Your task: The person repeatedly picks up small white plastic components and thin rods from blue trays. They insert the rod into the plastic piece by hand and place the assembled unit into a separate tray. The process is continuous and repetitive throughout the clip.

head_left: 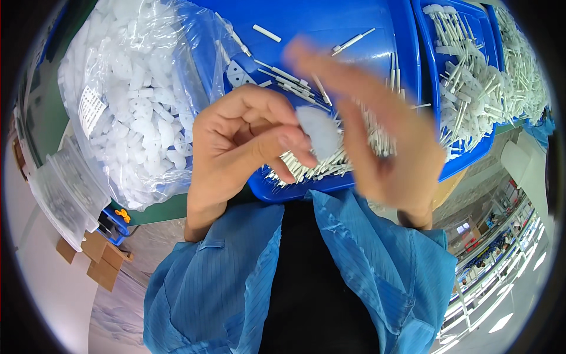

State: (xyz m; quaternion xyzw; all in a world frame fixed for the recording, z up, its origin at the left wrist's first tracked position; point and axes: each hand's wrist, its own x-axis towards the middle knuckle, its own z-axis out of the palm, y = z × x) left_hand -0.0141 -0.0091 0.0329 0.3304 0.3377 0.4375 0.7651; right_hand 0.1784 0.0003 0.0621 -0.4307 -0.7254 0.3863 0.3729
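Observation:
Between the thumb and fingers of my left hand [242, 135] is a flat white plastic piece [318, 131] with a rounded edge. My right hand [392, 135] hovers just right of it, smeared by motion, so I cannot make out whether its fingers hold anything. Below both hands lies a blue tray [330, 15] with many thin white rods [324, 170], some heaped at the near side and others scattered farther back. A white piece with small dark holes [238, 75] rests at the tray's left, behind my left hand.
On the left sits a clear plastic bag [135, 106] full of white plastic pieces. To the right, another blue tray [433, 59] carries white pieces with rods attached, with a further heap [522, 65] beyond. Stacked clear plastic trays [65, 189] stand at the table's left edge.

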